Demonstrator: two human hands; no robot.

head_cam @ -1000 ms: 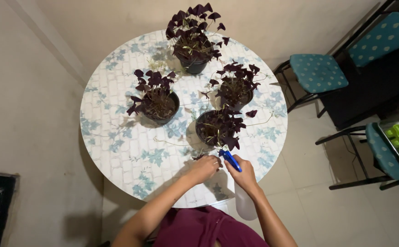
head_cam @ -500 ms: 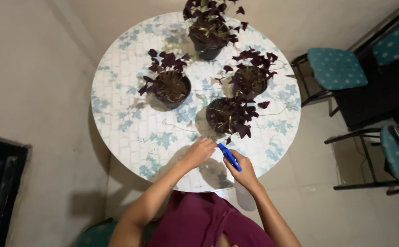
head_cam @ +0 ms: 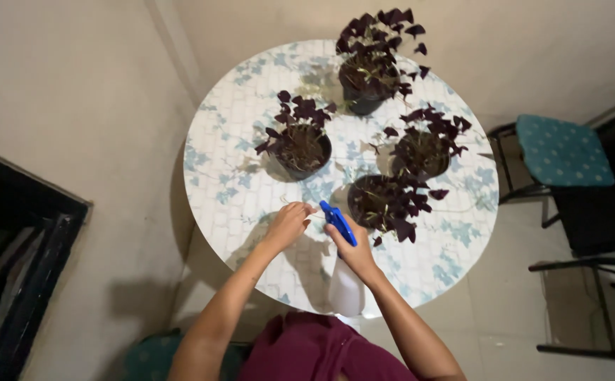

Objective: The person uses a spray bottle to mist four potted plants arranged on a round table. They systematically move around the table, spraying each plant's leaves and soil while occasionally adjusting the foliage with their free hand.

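A person's right hand wraps its grip around the neck of a spray bottle, a translucent white plastic body topped by a glossy blue trigger head that points up and away from the wrist; the bottle's lower end hangs past the near edge of the round tabletop. Just left of that grip, the left hand hovers with fingers curled together at the blue nozzle tip; whether they pinch it cannot be made out. The tabletop wears a smooth covering printed with pale brick lines and blue leaves. Just beyond the right hand stands the nearest black pot of dark purple, triangular-leaved plants, with three more pots farther off. To the right, well apart, teal dotted chair cushions on black metal frames are cut off by the frame's edge. The person's maroon garment hides the floor below the wrists
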